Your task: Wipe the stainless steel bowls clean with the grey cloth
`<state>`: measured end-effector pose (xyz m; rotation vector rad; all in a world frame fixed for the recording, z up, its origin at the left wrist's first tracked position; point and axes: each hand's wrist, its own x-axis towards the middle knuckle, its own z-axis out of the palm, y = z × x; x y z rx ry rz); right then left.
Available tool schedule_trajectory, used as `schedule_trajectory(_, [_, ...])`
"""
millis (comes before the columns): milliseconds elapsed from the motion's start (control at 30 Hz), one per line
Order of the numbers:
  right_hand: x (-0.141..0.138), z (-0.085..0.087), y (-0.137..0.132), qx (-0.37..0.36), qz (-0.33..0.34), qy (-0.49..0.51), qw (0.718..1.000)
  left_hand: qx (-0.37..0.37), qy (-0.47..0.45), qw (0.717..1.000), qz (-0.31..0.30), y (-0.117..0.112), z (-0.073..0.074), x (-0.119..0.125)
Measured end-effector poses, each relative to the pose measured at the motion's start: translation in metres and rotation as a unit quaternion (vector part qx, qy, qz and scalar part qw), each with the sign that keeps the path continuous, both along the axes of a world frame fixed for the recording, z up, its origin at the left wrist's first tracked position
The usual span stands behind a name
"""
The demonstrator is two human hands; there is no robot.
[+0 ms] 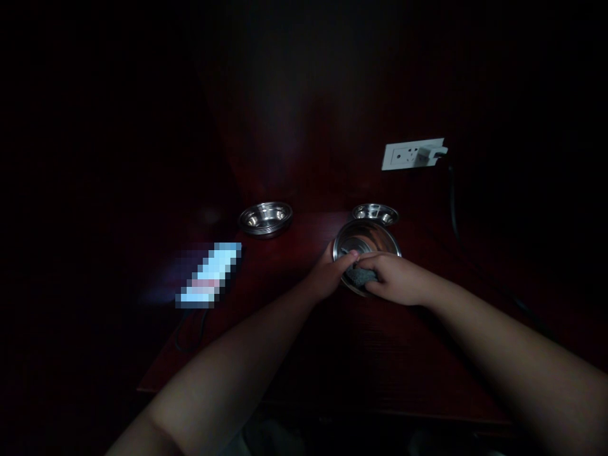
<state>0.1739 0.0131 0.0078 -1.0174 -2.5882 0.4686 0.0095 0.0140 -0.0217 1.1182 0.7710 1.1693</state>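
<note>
A steel bowl [368,240] is tilted toward me on a dark red table [380,361]. My left hand [327,275] grips the bowl's near left rim, thumb over the edge. My right hand [396,278] is closed on a grey scrub pad [361,275] and presses it against the bowl's lower inside. The room is very dark.
A second steel bowl [266,218] sits at the back left and a third [375,213] right behind the held one. A lit phone [211,275] with a cable lies left. A white wall socket [411,154] holds a plug and a dark cord.
</note>
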Motion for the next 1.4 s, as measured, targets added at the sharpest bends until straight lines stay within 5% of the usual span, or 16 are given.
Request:
schedule_trajectory(600, [0.0, 0.0003, 0.0001, 0.002, 0.003, -0.009, 1.0, 0.013, 0.006, 1.0, -0.007, 0.001, -0.0018, -0.0012])
schedule_trajectory(833, [0.0002, 0.0007, 0.0005, 0.021, 0.013, 0.016, 1.0, 0.076, 0.016, 0.996, -0.045, -0.0042, 0.0007, -0.0051])
schedule_trajectory(1400, [-0.0007, 0.0023, 0.0001, 0.009, 0.026, 0.008, 1.0, 0.041, 0.025, 0.999, -0.007, 0.0013, -0.0021, -0.0048])
